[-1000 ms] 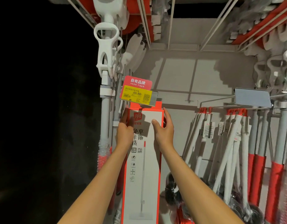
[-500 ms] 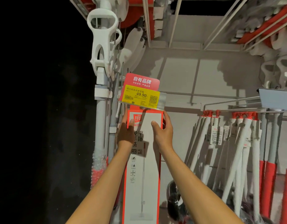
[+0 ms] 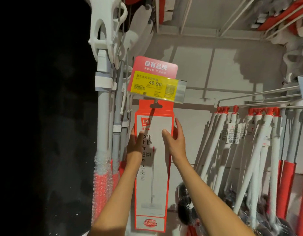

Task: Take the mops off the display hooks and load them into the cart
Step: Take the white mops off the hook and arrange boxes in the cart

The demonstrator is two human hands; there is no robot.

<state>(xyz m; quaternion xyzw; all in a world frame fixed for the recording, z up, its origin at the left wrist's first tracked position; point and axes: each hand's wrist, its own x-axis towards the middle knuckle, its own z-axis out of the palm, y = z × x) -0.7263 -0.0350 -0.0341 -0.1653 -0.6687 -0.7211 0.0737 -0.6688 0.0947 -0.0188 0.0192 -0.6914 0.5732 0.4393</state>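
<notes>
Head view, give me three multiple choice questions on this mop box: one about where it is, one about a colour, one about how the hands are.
1. Where is the mop box?
A. below the price tag
B. in a cart
C. on the floor

2. What colour is the box's border?
A. blue
B. red
C. green

3. What are the left hand and right hand doing?
A. hanging idle
B. holding the tag
C. one on each side of the box

Answers: 1 A, it sits under the yellow tag. 2 B, red frames the white front. 3 C, thumbs lie on the front, fingers at the edges.
</notes>
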